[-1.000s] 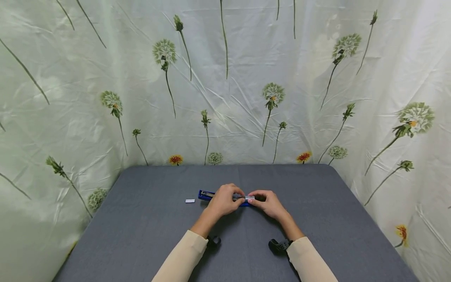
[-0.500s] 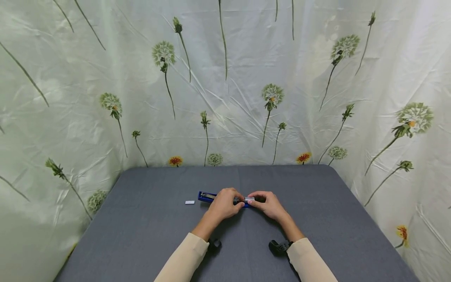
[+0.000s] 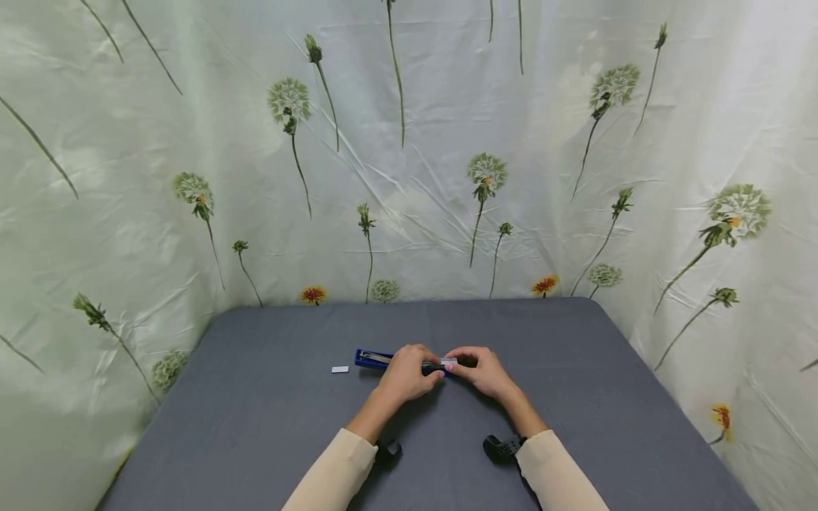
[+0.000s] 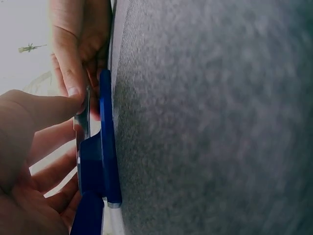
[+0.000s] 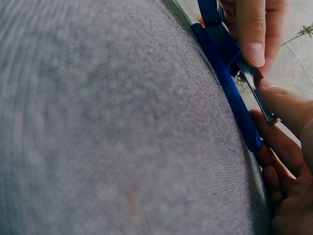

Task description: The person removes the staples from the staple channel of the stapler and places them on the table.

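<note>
A blue stapler point(image 3: 373, 360) lies opened out on the grey table, its long metal inside showing at the left end. My left hand point(image 3: 404, 375) covers its middle and pinches the metal magazine point(image 5: 259, 93) between thumb and fingers. At the right end, my right hand point(image 3: 487, 372) pinches a small silvery strip point(image 3: 450, 360) along the magazine. In the left wrist view, the two thumbs nearly meet over the metal, which stands apart from the blue base point(image 4: 110, 147). Part of the strip is hidden by fingertips.
A small whitish strip point(image 3: 340, 369) lies on the grey table point(image 3: 287, 426) just left of the stapler. Behind the table's far edge hangs a pale curtain point(image 3: 434, 277) with a flower print, which also runs along both sides.
My left thumb has shifted slightly right and nearer to me along the magazine. My right hand stays at the stapler's right end. The head view has turned a little.
</note>
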